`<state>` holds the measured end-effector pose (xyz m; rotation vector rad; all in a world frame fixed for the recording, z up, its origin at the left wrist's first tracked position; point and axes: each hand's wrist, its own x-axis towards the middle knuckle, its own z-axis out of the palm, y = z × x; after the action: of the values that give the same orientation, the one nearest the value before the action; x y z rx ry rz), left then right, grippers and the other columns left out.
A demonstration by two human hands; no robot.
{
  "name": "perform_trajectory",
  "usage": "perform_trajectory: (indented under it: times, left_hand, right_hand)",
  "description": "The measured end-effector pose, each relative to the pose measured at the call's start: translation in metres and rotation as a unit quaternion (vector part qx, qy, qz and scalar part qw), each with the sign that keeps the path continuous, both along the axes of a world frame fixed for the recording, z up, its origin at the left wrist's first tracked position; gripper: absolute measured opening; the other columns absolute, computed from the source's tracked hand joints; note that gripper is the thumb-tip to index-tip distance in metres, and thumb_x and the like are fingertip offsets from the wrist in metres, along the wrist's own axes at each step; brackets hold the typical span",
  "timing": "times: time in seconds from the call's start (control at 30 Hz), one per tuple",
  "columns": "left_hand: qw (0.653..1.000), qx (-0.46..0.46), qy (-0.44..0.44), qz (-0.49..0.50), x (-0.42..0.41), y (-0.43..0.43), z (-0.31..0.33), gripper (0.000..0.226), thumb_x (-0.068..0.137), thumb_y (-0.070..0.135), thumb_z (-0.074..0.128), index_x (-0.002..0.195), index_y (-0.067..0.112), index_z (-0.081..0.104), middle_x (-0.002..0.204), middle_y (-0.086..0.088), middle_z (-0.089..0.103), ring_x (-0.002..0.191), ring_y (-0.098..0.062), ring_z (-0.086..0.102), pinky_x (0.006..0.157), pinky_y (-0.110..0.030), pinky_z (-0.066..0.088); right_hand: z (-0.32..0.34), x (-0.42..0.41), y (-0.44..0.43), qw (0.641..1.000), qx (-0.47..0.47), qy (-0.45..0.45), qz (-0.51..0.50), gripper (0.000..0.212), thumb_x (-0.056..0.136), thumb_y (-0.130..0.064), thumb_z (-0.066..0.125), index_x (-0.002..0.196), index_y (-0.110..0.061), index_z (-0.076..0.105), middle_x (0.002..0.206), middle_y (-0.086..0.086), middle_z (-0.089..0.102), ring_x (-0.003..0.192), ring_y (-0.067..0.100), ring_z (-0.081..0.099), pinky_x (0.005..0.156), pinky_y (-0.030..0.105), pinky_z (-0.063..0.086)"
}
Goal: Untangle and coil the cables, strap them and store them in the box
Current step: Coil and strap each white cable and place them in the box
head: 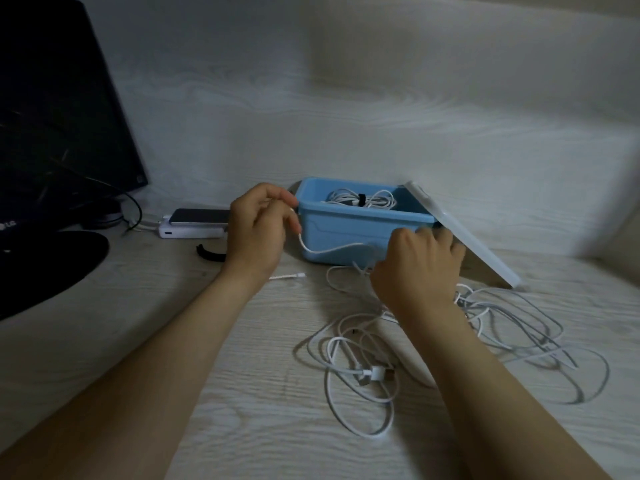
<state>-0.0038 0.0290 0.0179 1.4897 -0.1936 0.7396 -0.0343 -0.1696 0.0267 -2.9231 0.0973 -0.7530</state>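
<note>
- A thin, smooth white cable (322, 251) sags in a shallow curve between both hands, just in front of the box's near wall.
- The left hand (259, 230) pinches one end of it between thumb and fingertips, raised beside the box's left corner.
- The right hand (419, 265) has its fingers curled round the cable's other stretch, knuckles facing the camera.
- The box (346, 233) is pale blue moulded plastic, rectangular with rounded corners, and sits on the counter (242, 410).
- Inside lies a coiled bundle (343, 197) of white cable bound by a black strap (362, 199).
- A flat whitish lid (464, 237) leans tilted against the box's right side.
- A loose tangle of cables (374, 370), white with blocky plugs, sprawls in loops on the pale wood-grain counter near the right forearm.
- A second strap (207, 252), black and curved, lies left of the left wrist.
</note>
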Motion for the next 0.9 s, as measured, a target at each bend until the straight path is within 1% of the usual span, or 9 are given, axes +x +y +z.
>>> perform_trajectory:
  times: [0.1,0.17,0.27,0.37,0.47,0.5,0.63,0.8,0.9]
  left_hand:
    - [0.993,-0.041,0.030,-0.103,-0.007,-0.008,0.006,0.023,0.092,-0.009,0.044,0.086,0.000,0.065,0.065,-0.021,0.062,0.037,-0.012,0.030,0.041,-0.016,0.023]
    - [0.987,-0.059,0.051,-0.144,-0.008,-0.009,0.008,0.025,0.093,-0.007,0.043,0.087,0.001,0.065,0.064,-0.019,0.060,0.036,-0.013,0.024,0.042,-0.016,0.018]
    - [0.975,-0.077,0.082,-0.194,-0.008,-0.006,0.009,0.028,0.094,-0.002,0.043,0.085,0.005,0.068,0.064,-0.014,0.057,0.037,-0.012,0.021,0.044,-0.019,0.013]
    - [0.959,-0.109,0.102,-0.240,-0.010,-0.003,0.011,0.027,0.096,0.003,0.041,0.088,0.007,0.067,0.063,-0.010,0.054,0.037,-0.009,0.020,0.044,-0.019,0.010]
    - [0.942,-0.142,0.116,-0.280,-0.010,-0.001,0.013,0.027,0.097,0.008,0.039,0.090,0.009,0.065,0.063,-0.005,0.052,0.037,-0.006,0.021,0.042,-0.020,0.009]
    - [0.938,-0.151,0.118,-0.287,-0.009,-0.001,0.013,0.026,0.097,0.008,0.039,0.091,0.009,0.064,0.063,-0.005,0.052,0.037,-0.006,0.020,0.043,-0.020,0.009]
    - [0.947,-0.157,0.121,-0.252,-0.001,-0.002,0.010,0.025,0.092,0.015,0.049,0.108,0.005,0.066,0.067,-0.008,0.060,0.039,-0.009,0.030,0.042,-0.018,0.019]
    - [0.968,-0.053,0.180,-0.170,0.005,-0.004,0.001,0.018,0.097,0.019,0.066,0.108,0.011,0.077,0.094,-0.006,0.076,0.073,-0.015,0.059,0.063,-0.029,0.046]
    - [0.951,0.017,0.227,-0.209,0.003,-0.007,-0.005,0.025,0.104,0.027,0.059,0.106,0.016,0.082,0.112,-0.006,0.074,0.090,-0.023,0.067,0.082,-0.041,0.055]
  right_hand:
    - [-0.004,0.004,0.003,0.985,0.058,-0.060,0.148,0.049,0.078,0.004,0.064,0.126,-0.009,0.065,0.124,0.016,0.064,0.120,0.038,0.052,0.098,0.038,0.039]
    - [-0.005,0.003,0.011,0.959,0.121,-0.092,0.241,0.060,0.072,0.007,0.053,0.130,-0.005,0.066,0.126,0.018,0.065,0.119,0.038,0.057,0.097,0.038,0.043]
    - [-0.012,-0.002,0.023,0.934,0.125,-0.032,0.333,0.063,0.079,-0.014,0.050,0.142,-0.007,0.057,0.131,0.016,0.067,0.114,0.034,0.066,0.096,0.046,0.053]
    - [-0.022,-0.007,0.033,0.931,0.144,0.024,0.335,0.071,0.091,-0.042,0.064,0.153,-0.015,0.042,0.126,0.007,0.070,0.116,0.023,0.065,0.097,0.041,0.052]
    - [-0.028,-0.004,0.036,0.930,0.162,0.088,0.319,0.092,0.079,-0.064,0.076,0.154,-0.025,0.039,0.115,-0.004,0.073,0.110,0.013,0.064,0.093,0.037,0.053]
    - [-0.031,0.001,0.035,0.928,0.151,0.102,0.323,0.089,0.076,-0.063,0.080,0.150,-0.027,0.046,0.111,-0.007,0.074,0.106,0.011,0.067,0.091,0.035,0.054]
    - [-0.037,0.016,0.028,0.938,0.124,0.069,0.315,0.031,0.082,-0.022,0.078,0.113,-0.021,0.076,0.087,-0.002,0.077,0.086,0.019,0.070,0.079,0.023,0.044]
    - [-0.034,0.015,0.027,0.909,0.267,0.058,0.315,0.011,0.094,-0.020,0.075,0.102,-0.017,0.069,0.072,0.002,0.075,0.056,0.021,0.072,0.070,0.038,0.062]
    - [-0.038,0.017,0.027,0.924,0.213,0.006,0.318,0.015,0.094,-0.032,0.077,0.097,-0.023,0.066,0.074,-0.001,0.076,0.061,0.022,0.071,0.078,0.042,0.058]
